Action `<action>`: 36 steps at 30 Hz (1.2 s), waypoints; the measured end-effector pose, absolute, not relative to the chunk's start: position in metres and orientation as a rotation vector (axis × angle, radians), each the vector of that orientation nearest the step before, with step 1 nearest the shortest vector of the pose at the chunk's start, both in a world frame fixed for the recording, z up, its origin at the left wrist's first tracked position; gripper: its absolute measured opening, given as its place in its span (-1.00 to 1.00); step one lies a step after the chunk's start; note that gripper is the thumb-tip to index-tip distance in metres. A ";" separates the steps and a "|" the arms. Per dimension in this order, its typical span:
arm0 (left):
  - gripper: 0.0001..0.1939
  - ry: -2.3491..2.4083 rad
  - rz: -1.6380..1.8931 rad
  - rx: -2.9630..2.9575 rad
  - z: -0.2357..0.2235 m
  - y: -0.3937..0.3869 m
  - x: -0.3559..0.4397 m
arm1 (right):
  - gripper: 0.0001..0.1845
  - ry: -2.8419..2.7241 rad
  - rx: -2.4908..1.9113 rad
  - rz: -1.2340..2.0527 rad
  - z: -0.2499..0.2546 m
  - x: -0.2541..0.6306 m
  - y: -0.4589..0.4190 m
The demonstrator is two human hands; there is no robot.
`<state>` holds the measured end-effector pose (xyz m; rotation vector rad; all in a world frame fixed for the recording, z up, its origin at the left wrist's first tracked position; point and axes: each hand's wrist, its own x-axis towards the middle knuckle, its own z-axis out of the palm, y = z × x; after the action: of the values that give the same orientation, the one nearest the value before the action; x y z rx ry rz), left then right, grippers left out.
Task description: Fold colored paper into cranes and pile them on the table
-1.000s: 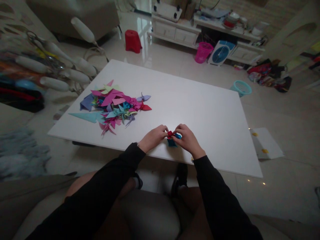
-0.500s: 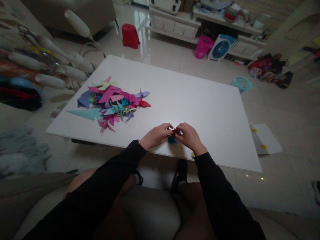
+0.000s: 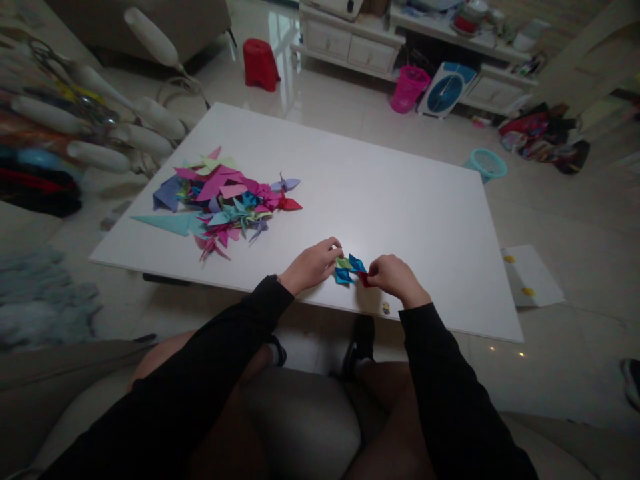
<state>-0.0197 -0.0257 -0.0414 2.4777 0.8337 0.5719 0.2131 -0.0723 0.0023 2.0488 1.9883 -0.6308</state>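
Close to the near edge of the white table [image 3: 410,220] is a small folded-paper piece [image 3: 357,263] with blue, green and red parts, somewhat like a pinwheel. My right hand [image 3: 395,277] pinches its red part [image 3: 365,279] between thumb and fingers. On the other side, my left hand [image 3: 311,265] has its bent fingers closed at the green part [image 3: 343,263]; the thumb's contact is partly hidden. Left of my hands lies a heap of colourful origami [image 3: 225,200], with pink, teal, purple and red cranes and loose folded pieces.
A small yellow sticker [image 3: 386,308] is at the table's front edge. On the floor beyond stand a red stool [image 3: 261,65], a pink basket [image 3: 410,89], a blue-and-white fan [image 3: 446,90] and a turquoise bin [image 3: 486,165]. A white sheet [image 3: 531,275] shows beyond the right edge.
My right hand has moved right and slightly down, pinching the red part. The hands are farther apart, so the blue and green parts of the folded paper now show between them.
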 end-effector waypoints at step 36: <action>-0.50 0.747 0.398 2.301 -0.069 -0.032 -0.017 | -0.70 1.896 2.089 -0.503 -0.015 0.188 -0.071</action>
<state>-0.0167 -0.0322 -0.0692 2.3008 0.7467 0.3976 0.1882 -0.0708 -0.0145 2.0895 1.8962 -0.5034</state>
